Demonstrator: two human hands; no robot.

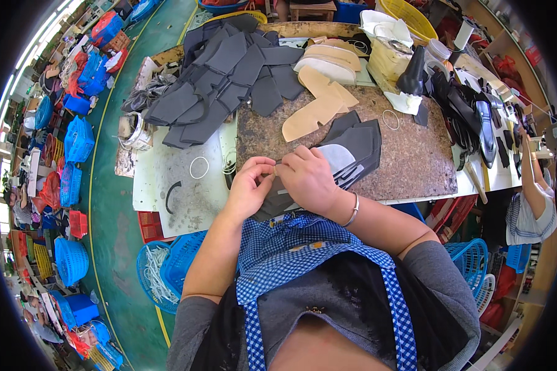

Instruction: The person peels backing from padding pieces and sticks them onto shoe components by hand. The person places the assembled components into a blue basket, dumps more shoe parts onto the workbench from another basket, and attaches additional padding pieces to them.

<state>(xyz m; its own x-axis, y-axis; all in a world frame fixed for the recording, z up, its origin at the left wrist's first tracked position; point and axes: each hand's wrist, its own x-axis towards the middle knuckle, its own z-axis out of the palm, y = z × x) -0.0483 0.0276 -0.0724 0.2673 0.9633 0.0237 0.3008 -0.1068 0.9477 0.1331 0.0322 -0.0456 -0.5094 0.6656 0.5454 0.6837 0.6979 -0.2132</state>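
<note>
My left hand (250, 188) and my right hand (307, 178) meet at the near edge of the work table, fingertips pinched together. Whatever lies between them is too small or hidden to make out. Dark grey cut pieces (275, 201) show beneath the hands. Just beyond my right hand lies a stack of dark grey cut pieces (366, 143), some with a light grey rounded patch (336, 157). Farther off are tan cut pieces (312, 115). A large loose heap of dark grey cut pieces (223, 83) spreads over the far left of the table.
White rings (199, 167) and a curved black strip (172, 196) lie on the table's left part. At the right are a dark bottle (412, 73) and black shoe parts (470, 114). Blue baskets (184, 263) stand below. A co-worker's arm (532, 179) shows far right.
</note>
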